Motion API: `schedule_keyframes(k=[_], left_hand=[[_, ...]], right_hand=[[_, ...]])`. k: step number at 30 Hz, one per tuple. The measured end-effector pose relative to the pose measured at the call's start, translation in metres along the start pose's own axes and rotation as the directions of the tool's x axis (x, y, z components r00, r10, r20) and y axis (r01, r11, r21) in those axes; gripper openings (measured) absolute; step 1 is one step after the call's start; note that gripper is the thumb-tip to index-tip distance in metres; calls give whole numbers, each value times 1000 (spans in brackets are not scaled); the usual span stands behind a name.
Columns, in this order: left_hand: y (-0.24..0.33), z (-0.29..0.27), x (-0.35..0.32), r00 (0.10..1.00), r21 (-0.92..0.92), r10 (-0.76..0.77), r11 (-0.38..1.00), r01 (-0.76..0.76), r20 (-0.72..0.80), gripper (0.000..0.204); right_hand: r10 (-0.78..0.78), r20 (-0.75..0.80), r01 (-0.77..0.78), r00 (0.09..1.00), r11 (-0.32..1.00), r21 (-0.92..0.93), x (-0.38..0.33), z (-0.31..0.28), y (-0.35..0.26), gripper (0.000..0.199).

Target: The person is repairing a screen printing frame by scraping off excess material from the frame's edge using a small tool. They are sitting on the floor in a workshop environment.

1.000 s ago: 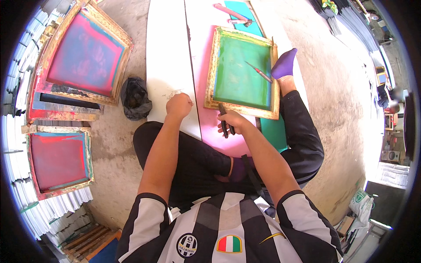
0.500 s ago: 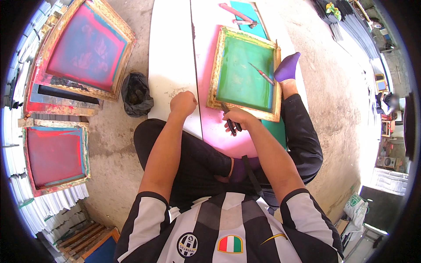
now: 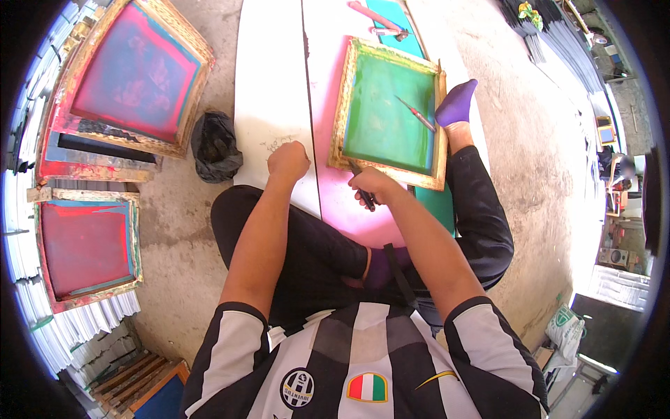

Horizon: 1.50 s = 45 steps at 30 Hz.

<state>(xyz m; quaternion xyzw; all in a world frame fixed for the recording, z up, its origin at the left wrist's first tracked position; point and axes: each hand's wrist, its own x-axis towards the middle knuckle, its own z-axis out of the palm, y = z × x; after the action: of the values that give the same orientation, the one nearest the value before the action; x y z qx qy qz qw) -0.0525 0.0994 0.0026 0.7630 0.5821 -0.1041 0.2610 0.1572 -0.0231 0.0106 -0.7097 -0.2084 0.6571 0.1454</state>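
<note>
My right hand (image 3: 375, 185) is closed around pliers (image 3: 366, 200) with dark handles, their jaws at the near left corner of a wooden-framed screen (image 3: 338, 133) with green mesh. A slim tool with a reddish handle (image 3: 417, 114) lies across that screen. My left hand (image 3: 288, 163) is a fist over the white table (image 3: 269, 84), left of its dark seam; what it holds, if anything, is hidden. Small thin metal-like bits (image 3: 272, 146) lie scattered beside this fist. At the screen's right side rests my foot in a purple sock (image 3: 458, 103).
A hammer (image 3: 377, 19) lies beyond the screen, partly over a teal panel (image 3: 408, 46). Left of the table stand a black plastic bag (image 3: 215, 148) and more framed screens, one above (image 3: 188, 105) and one below (image 3: 137, 237). A person (image 3: 623, 167) is at the far right.
My right hand has shifted slightly left and its fingers have drawn the plier handles together. The left fist has moved a little left and up. The screen stays put.
</note>
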Motion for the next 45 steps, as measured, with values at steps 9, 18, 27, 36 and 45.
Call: schedule_keyframes(k=[9,18,27,36,45], left_hand=[[-1,-10,-2,989,-27,-133,991,131,-59,37],[6,-27,-11,985,-35,-174,984,174,9,38],[6,11,-26,801,-73,583,801,-595,-134,20],[-1,8,-13,915,80,381,924,-373,-134,16],[-19,-12,-10,997,-56,-60,997,57,-51,37]], right_hand=[[-86,-240,85,967,996,-15,17,32,25,24],[-297,-491,157,819,939,-306,20,61,42,32],[-315,-65,308,947,946,-96,-12,73,25,21],[-188,75,144,979,908,392,-15,59,32,46],[-40,1,34,999,869,494,2,49,18,39]])
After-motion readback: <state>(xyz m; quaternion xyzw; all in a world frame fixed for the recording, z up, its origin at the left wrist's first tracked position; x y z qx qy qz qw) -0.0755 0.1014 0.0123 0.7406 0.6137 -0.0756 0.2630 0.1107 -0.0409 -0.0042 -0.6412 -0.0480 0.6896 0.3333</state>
